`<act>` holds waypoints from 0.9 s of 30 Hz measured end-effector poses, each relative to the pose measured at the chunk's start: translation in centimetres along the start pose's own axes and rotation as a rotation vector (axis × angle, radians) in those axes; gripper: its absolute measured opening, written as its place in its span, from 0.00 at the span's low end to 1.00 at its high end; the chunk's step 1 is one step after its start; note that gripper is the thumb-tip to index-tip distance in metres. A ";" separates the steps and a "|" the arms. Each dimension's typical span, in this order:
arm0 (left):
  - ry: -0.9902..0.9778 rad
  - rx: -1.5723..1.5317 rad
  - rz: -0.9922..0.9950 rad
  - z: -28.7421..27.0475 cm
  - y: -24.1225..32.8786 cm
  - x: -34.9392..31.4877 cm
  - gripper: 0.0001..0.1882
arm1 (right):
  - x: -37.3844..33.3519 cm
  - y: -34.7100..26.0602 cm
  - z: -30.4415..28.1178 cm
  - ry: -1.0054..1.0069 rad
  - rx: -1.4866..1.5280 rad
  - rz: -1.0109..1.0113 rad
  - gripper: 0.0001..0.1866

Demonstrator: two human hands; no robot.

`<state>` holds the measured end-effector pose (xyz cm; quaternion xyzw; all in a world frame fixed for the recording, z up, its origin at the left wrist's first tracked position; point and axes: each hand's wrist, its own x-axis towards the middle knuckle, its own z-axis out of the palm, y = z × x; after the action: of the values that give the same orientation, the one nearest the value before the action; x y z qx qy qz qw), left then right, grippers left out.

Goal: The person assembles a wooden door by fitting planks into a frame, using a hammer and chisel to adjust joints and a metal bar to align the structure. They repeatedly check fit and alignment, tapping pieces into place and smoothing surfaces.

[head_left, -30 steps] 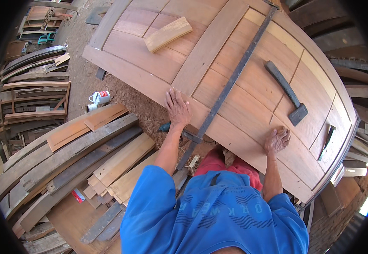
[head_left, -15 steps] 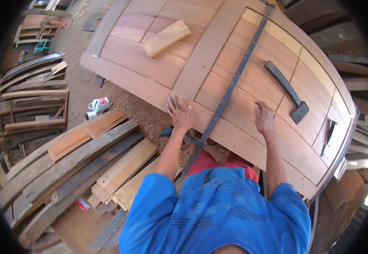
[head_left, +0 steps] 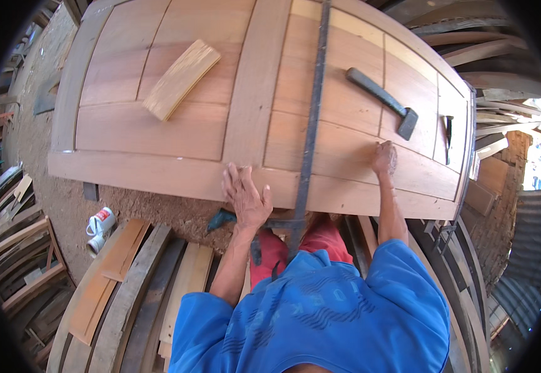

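A large panelled wooden door (head_left: 245,124) lies flat before me. My left hand (head_left: 245,196) is open, its fingers spread over the door's near rail. Farther right, my right hand (head_left: 384,160) rests on the panel with its fingers curled in; whether anything is inside them is hidden. Between the two hands a long dark bar clamp (head_left: 312,118) crosses the door, its near end by my legs. A black hammer (head_left: 382,99) lies just beyond my right hand. Left of the clamp sits a pale wood block (head_left: 182,79). A slim dark tool (head_left: 449,140) lies near the door's right end.
Boards and planks (head_left: 127,298) are stacked at my lower left. A white mug (head_left: 100,221) stands on the dirt floor (head_left: 40,143) near them. More curved timber (head_left: 469,46) is piled behind the door, and corrugated sheets (head_left: 522,242) stand at the right.
The view has turned, so the door now lies more level across it and further left. Both hands keep about the same places on the door, the right one still curled.
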<state>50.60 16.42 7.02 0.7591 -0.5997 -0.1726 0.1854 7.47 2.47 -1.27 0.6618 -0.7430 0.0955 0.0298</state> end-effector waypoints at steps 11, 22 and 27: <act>0.203 0.137 -0.028 -1.8 -8.6 3.8 0.30 | -5.8 -24.4 -10.0 -0.619 0.175 -0.592 0.12; 0.190 0.119 -0.033 -1.9 -8.2 3.8 0.28 | -6.0 -32.0 -8.3 -0.653 0.138 -0.602 0.07; 0.212 0.160 -0.026 -1.8 -8.1 4.1 0.28 | -5.4 -30.2 -6.7 -0.637 0.428 -0.616 0.09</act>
<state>59.25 14.28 4.44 0.7933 -0.5785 -0.0456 0.1844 37.41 5.82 7.50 0.8384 -0.4484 0.0255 -0.3087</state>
